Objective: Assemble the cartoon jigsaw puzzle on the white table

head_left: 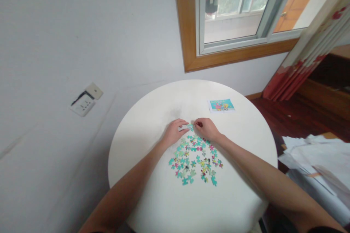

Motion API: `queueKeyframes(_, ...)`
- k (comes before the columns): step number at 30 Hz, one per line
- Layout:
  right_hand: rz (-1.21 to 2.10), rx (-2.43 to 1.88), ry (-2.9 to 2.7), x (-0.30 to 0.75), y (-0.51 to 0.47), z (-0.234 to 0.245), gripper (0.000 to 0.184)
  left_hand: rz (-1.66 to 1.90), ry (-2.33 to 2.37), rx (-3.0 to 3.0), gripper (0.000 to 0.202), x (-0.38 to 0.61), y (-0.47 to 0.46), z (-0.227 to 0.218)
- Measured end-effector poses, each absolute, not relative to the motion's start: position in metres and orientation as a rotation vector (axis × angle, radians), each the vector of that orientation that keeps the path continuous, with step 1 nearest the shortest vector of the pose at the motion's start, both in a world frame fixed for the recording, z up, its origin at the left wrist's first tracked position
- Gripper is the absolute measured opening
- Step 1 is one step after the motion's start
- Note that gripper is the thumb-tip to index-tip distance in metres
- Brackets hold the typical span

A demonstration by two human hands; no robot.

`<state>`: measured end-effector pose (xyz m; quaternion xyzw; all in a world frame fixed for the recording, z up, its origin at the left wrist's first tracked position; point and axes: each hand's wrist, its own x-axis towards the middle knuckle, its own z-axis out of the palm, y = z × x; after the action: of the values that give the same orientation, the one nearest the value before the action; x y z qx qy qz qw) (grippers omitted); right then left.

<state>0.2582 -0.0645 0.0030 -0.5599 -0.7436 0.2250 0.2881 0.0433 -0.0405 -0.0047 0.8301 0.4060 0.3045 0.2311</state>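
Note:
Small jigsaw puzzle pieces [193,149], mostly teal and pale green with some pink and yellow, lie scattered across the middle of the round white table [158,109]. Just beyond them, a few teal puzzle pieces [189,127] lie between my two hands. My left hand [175,131] has its thumb and fingertips at the left side of these pieces, with a gap between thumb and forefinger. Opposite it, my right hand [207,129] is curled, its thumb and forefinger pinched at the right side of the same pieces. What lies in that pinch is mostly hidden by the fingers.
A picture card [221,105] with cartoon figures lies toward the far right of the table. White papers [314,156] are stacked beside the table on the right. A wall with a socket [82,104] is on the left, and a window [232,7] lies beyond.

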Motion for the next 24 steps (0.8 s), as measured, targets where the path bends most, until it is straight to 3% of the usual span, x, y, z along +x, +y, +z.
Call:
queueKeyframes(11, 0.552, -1.403, -2.211, 0.258, -0.071, 0.013, 0.033, 0.865, 1.100, 2.301, 0.041, 0.042, -0.038, -0.005)
queueKeyframes(24, 0.504, -1.543, -2.072, 0.259, -0.068, 0.008, 0.026, 0.893, 1.147, 2.278, 0.022, 0.044, -0.040, -0.004)
